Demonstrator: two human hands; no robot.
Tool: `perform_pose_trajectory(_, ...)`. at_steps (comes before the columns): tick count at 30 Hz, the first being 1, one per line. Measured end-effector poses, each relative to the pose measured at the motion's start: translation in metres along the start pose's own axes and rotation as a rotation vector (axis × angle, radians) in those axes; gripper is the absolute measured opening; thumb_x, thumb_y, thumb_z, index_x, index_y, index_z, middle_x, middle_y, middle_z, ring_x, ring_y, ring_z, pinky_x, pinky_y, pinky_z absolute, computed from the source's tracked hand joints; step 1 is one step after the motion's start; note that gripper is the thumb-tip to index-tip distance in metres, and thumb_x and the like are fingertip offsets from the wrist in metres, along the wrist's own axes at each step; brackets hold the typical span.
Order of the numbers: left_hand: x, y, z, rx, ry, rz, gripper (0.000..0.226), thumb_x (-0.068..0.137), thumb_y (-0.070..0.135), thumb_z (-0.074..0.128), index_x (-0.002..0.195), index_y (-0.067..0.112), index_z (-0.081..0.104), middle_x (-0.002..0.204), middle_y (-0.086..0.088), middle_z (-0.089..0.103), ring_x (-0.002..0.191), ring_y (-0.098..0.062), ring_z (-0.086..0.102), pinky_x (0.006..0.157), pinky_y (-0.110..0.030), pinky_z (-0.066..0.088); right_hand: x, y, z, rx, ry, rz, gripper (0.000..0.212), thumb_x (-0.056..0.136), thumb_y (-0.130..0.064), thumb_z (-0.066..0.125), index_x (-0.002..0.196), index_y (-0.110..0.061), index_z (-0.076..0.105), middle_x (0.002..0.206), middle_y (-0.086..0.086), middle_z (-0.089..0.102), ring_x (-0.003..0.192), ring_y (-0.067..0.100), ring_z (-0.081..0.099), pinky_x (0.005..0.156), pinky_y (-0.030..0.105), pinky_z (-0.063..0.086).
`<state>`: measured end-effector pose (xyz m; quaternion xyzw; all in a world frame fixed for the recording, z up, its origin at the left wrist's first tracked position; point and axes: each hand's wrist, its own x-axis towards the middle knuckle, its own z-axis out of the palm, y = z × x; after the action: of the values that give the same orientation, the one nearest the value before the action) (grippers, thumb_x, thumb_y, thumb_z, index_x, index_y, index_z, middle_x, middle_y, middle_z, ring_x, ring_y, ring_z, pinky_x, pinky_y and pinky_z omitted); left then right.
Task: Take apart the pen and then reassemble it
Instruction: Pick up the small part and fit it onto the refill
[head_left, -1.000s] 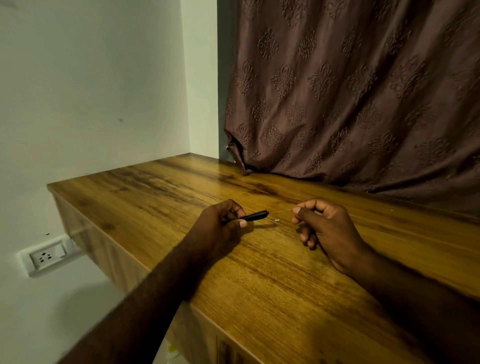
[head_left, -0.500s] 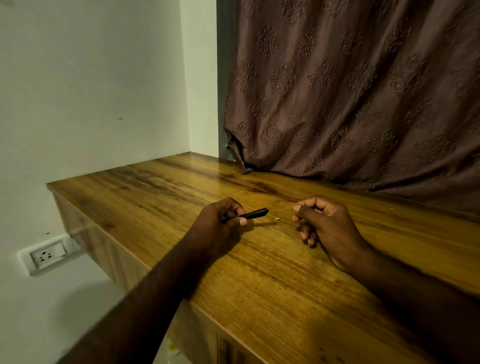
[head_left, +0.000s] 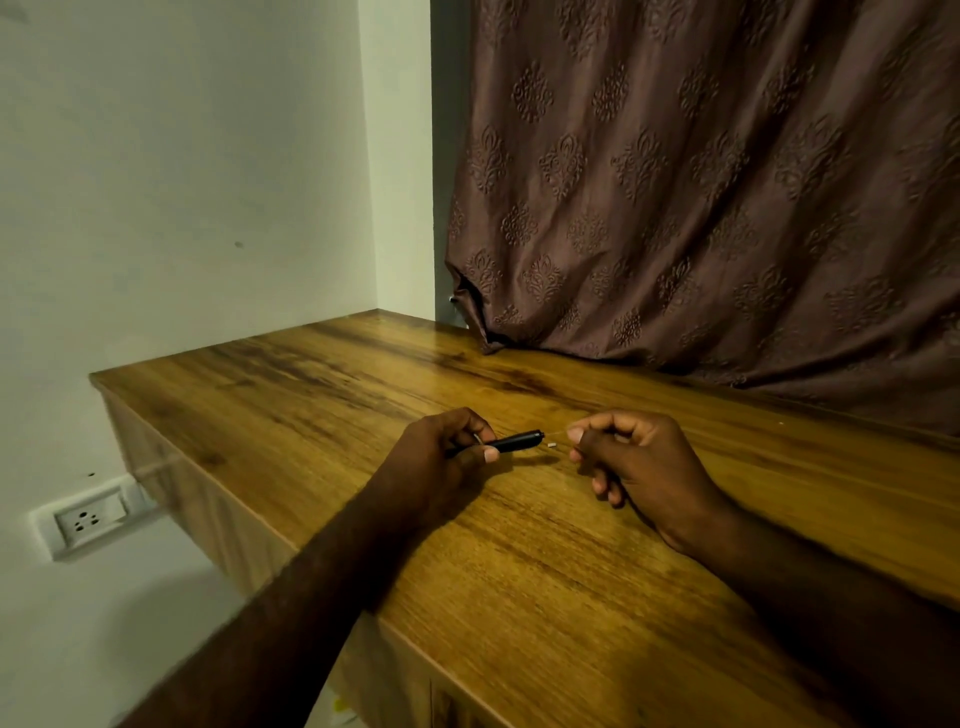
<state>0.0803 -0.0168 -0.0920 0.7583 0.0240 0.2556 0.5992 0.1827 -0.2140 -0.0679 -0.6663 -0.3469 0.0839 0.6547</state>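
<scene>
My left hand (head_left: 441, 457) grips a black pen barrel (head_left: 517, 440) just above the wooden table (head_left: 519, 571), its open end pointing right. My right hand (head_left: 639, 462) pinches a thin pale refill (head_left: 558, 433) between thumb and forefinger. The refill runs left into the barrel's end, with only a short length showing between hand and barrel. A tiny white piece (head_left: 551, 445) lies on the table just below the gap between the two hands.
A brown patterned curtain (head_left: 701, 208) hangs behind the table and rests on its far edge. White walls stand to the left, with a wall socket (head_left: 85, 522) below the table's left edge. The table's near edge runs diagonally under my left forearm.
My right hand has moved left toward the barrel, so less of the refill shows between them. My left hand has kept its grip and place.
</scene>
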Motion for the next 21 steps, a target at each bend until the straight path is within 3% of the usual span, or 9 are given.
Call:
perform_pose_trajectory(9,-0.004,0.004,0.004,0.246,-0.010,0.075,0.009,0.084,0.027,0.060,0.084,0.021,0.067,0.061,0.002,0.060,0.051,-0.012,0.051,0.051,-0.031,0.041,0.003,0.005,0.007,-0.097,-0.052,-0.006,0.013,0.092,-0.014,0.059,0.095,-0.017,0.072,0.079,0.009,0.073,0.043,0.015,0.050,0.037,0.020,0.036)
perform_pose_trajectory(15,-0.003,0.004,0.007,0.173,-0.016,0.008,0.010,0.083,0.027,0.059,0.085,0.020,0.067,0.058,0.005,0.057,0.051,-0.015,0.049,0.053,-0.031,0.039,0.001,0.005,0.011,-0.199,-0.082,-0.047,0.026,0.096,-0.014,0.053,0.118,-0.016,0.065,0.082,0.005,0.074,0.042,0.009,0.051,0.040,0.016,0.039)
perform_pose_trajectory(19,-0.004,0.006,0.005,0.062,-0.038,-0.092,0.008,0.086,0.019,0.063,0.091,0.014,0.065,0.067,-0.008,0.058,0.046,-0.017,0.050,0.050,-0.027,0.038,-0.002,0.003,0.012,-0.305,-0.141,-0.082,0.040,0.097,-0.014,0.050,0.136,-0.022,0.050,0.087,-0.001,0.073,0.050,0.000,0.055,0.056,0.022,0.047)
perform_pose_trajectory(21,-0.005,0.008,0.005,0.055,-0.019,-0.117,0.007,0.089,0.012,0.059,0.091,0.014,0.065,0.072,-0.013,0.060,0.050,-0.019,0.054,0.050,-0.028,0.041,-0.003,0.003,0.012,-0.407,-0.199,-0.106,0.049,0.096,-0.017,0.050,0.142,-0.028,0.040,0.090,-0.008,0.073,0.065,-0.005,0.061,0.070,0.024,0.049)
